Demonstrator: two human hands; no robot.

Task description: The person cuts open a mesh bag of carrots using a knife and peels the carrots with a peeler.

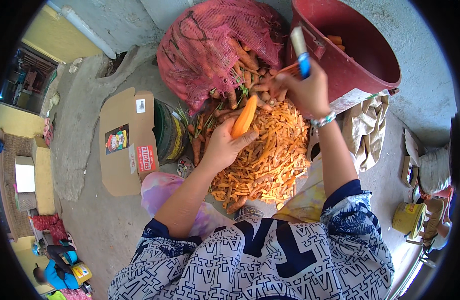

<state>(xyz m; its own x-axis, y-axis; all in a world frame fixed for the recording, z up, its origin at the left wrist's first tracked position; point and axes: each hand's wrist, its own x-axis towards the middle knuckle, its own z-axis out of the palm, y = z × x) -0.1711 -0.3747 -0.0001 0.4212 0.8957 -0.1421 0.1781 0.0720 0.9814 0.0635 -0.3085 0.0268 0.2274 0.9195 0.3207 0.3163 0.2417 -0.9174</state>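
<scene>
My left hand (226,144) holds a peeled carrot (245,117), its tip pointing up and away. My right hand (308,88) is raised to the right of it, blurred, gripping a tool with a blue and whitish handle (302,50); its working end is too blurred to name. Below both hands lies a large heap of orange carrot peelings (267,157) on the floor between my legs. Unpeeled carrots (245,56) spill from a torn red mesh sack (203,48) beyond my hands, some with green stems. A large red plastic tub (357,41) at the upper right has orange pieces (335,39) inside.
A cardboard piece (119,165) rests by a dark green bucket (170,131) on the left. A beige sack (366,131) lies right of the heap. Walls stand behind the sack and tub. Another person (59,275) sits far lower left; a yellow bucket (408,219) stands far right.
</scene>
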